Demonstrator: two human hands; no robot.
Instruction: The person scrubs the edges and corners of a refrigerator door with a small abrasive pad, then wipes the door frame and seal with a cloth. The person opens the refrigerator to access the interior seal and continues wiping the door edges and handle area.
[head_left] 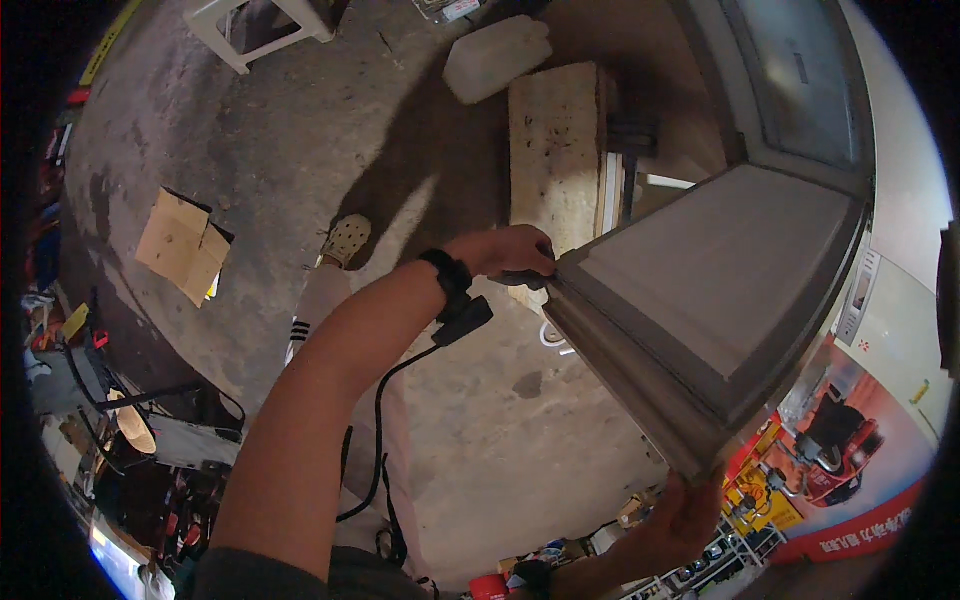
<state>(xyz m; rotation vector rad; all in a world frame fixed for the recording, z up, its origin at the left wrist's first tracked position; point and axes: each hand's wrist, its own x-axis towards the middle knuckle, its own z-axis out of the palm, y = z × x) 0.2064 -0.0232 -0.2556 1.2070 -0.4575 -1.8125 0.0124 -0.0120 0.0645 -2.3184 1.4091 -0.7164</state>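
A large grey framed panel (720,270) with a paler recessed middle stands tilted at my right, its long grooved edge facing me. My left hand (515,253) is closed at the panel's left corner, fingers curled; a small dark piece shows beneath them, too hidden to name. At the panel's lower corner, my right hand (688,515) grips the edge, its fingers partly hidden behind it. Around my left wrist sits a black band (448,278) with a black box and a cable running down toward my body. Another dark band (533,575) is on my right wrist.
Beyond the panel are a glass-fronted frame (805,75), a worn wooden block (553,150) and a whitish plastic jug (497,60). Flattened cardboard (183,243) and a white stool (262,30) stand on the concrete floor. Tools clutter the lower left; a printed carton (840,440) is at right.
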